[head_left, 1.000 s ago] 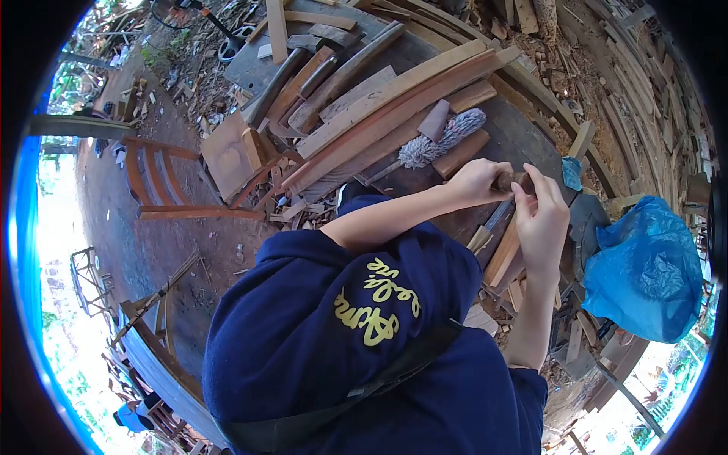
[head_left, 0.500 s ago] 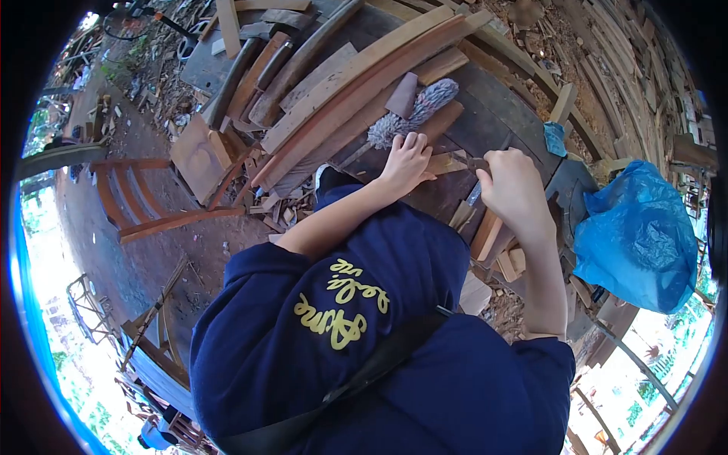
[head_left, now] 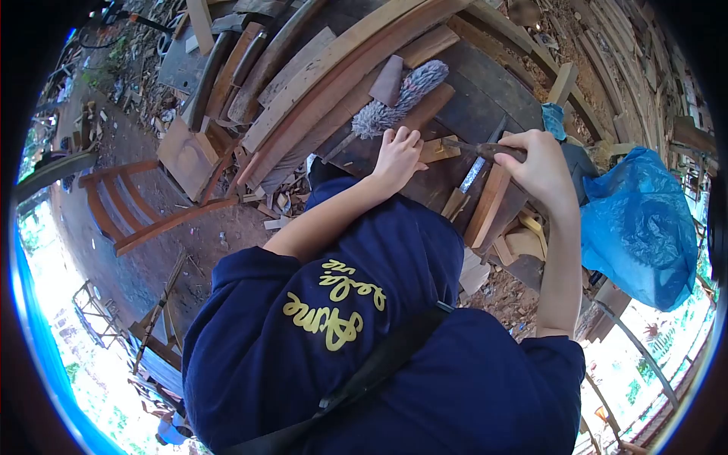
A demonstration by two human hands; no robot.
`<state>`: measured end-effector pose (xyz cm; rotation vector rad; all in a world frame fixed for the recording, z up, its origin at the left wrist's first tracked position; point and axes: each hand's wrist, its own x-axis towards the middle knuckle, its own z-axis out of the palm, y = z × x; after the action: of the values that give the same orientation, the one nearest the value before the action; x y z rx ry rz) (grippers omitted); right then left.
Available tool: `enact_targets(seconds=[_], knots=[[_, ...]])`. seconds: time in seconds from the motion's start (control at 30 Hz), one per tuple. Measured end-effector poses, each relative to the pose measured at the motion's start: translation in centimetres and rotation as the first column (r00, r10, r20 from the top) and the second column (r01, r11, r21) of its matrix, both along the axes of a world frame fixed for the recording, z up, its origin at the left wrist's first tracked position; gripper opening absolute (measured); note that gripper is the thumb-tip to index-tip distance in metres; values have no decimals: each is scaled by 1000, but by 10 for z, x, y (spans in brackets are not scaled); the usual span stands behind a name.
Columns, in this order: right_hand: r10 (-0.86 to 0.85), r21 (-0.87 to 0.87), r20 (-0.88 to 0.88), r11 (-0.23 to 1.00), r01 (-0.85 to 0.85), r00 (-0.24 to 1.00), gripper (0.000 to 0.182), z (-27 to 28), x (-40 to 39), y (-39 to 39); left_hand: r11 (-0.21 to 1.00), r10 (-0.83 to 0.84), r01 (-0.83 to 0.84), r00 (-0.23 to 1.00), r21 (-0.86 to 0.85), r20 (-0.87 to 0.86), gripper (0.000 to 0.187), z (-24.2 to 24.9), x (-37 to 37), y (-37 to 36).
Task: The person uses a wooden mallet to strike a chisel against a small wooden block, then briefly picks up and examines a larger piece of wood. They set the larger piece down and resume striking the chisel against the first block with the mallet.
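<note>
My right hand (head_left: 540, 163) is closed round the dark wooden handle of a chisel (head_left: 497, 150). Its narrow blade points left, reaching a small pale wood piece (head_left: 440, 150) on the dark bench. Curled fingers of my left hand (head_left: 398, 158) grip the near end of that piece, and they hide part of it. Just beyond lies a fluffy grey duster (head_left: 406, 98) with a brownish sandpaper roll (head_left: 387, 81) against it. A shiny flat metal strip (head_left: 472, 174) rests between my hands, beside a reddish wooden block (head_left: 487, 206).
Long planks (head_left: 334, 80) are stacked on the far left of the bench. A blue plastic bag (head_left: 641, 227) bulges at the right, near a smaller blue wrapper (head_left: 553, 120). A slatted wooden chair frame (head_left: 144, 201) lies at the left, with wood scraps on the ground.
The right hand has moved right and slightly up, showing more of the chisel's handle. My left hand stays at the wood piece, while the whole view has shifted a little.
</note>
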<state>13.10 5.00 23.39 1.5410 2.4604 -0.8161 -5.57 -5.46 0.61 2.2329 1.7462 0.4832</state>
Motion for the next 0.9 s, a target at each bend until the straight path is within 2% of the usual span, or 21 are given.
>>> enact_targets(seconds=[0.1, 0.17, 0.3, 0.37, 0.4, 0.47, 0.5, 0.57, 0.6, 0.7, 0.73, 0.8, 0.9], knots=[[-71, -67, -30, 995, 69, 997, 27, -7, 15, 6, 1000, -4, 4, 1000, 4, 7, 54, -1, 0, 2], [-157, -32, -123, 987, 154, 980, 28, -14, 21, 3, 1000, -3, 3, 1000, 7, 17, 54, -2, -1, 1], [-240, -3, -102, 971, 241, 965, 27, -12, 21, -10, 1000, -16, 16, 999, 10, 31, 55, -2, -2, 1], [-451, -166, -59, 884, 437, 890, 25, -14, 29, -15, 1000, -24, 23, 999, 16, 38, 55, -1, -4, 3], [-456, -163, -60, 882, 442, 888, 25, -17, 36, -20, 1000, -24, 23, 999, 16, 46, 55, -1, -4, 3], [-628, -316, -145, 761, 566, 764, 25, -29, 49, -34, 999, -30, 29, 998, 16, 55, 55, -1, -4, 1], [-634, -315, -148, 758, 572, 759, 25, -35, 51, -44, 1000, -30, 30, 998, 7, 60, 55, -1, -4, 1], [-759, -413, -221, 642, 646, 613, 27, -53, 54, -63, 999, -39, 38, 997, 13, 62, 55, 2, -6, 3], [-720, -281, -289, 693, 663, 631, 26, -85, 53, -80, 997, -72, 72, 996, 12, 49, 55, 2, -6, 2], [-830, -450, -450, 530, 719, 329, 27, -97, 48, -113, 996, -85, 84, 996, 33, 35, 55, 3, -4, 2], [-831, -454, -454, 527, 719, 323, 27, -96, 50, -120, 996, -79, 77, 996, 46, 34, 54, 2, -5, 1], [-875, -543, -461, 412, 732, 151, 27, -93, 60, -130, 995, -93, 91, 995, 48, 26, 53, 1, -7, 3], [-836, -457, -518, 448, 768, 179, 28, -75, 63, -137, 992, -104, 100, 993, 76, 62, 50, 4, -5, 5]])
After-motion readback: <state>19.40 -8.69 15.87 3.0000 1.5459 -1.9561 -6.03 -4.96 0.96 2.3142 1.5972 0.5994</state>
